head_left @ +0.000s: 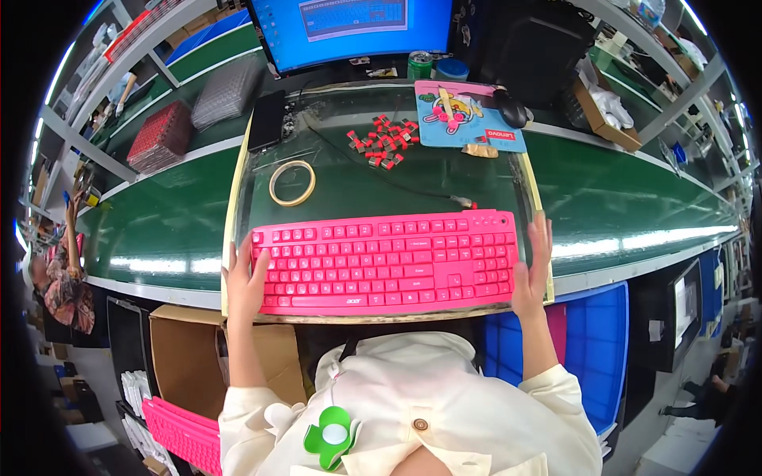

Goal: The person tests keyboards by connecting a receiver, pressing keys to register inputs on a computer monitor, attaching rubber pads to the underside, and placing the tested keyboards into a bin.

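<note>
A bright pink keyboard lies flat along the near edge of the bench, keys up. Its left end is in my left hand, with the thumb over the edge keys and the fingers along the outer side. At the opposite end is my right hand, fingers stretched out and thumb apart, beside the keyboard's edge. Just beyond the keyboard, a dark cable ends in a metal plug. Small red and metal pieces are heaped farther back, and a tape roll lies at left.
A monitor stands at the back, with a green can near it. A black mouse sits on a colourful mat. Below the bench are a cardboard box, a blue bin and more pink keyboards.
</note>
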A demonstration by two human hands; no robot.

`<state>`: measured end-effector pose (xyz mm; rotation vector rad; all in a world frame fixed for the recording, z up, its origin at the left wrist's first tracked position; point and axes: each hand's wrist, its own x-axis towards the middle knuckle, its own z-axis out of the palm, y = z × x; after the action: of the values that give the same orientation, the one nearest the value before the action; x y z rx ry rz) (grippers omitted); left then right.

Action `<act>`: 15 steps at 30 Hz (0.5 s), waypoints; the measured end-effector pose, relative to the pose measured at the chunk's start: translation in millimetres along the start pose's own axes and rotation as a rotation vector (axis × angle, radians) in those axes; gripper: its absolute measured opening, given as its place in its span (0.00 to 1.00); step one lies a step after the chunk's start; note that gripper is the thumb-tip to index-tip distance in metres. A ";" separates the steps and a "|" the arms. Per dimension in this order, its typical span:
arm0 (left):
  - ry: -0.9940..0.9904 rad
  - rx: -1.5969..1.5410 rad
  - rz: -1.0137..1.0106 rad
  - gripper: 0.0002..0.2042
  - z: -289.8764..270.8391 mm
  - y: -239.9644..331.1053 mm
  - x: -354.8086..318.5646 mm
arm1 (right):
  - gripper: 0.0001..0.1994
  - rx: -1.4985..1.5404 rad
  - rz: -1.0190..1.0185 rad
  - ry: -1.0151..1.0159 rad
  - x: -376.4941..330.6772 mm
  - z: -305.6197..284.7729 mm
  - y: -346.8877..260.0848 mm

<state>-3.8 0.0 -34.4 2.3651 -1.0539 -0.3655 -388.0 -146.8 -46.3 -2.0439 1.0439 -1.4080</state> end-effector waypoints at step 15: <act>0.011 0.133 0.052 0.22 -15.2 7.1 25.4 | 0.23 -0.050 0.286 -0.172 1.8 -2.2 -1.7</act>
<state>15.3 -17.7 -18.7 2.4476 -1.1648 -0.2713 -389.1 -147.1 -43.1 -1.9183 1.2484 -1.0539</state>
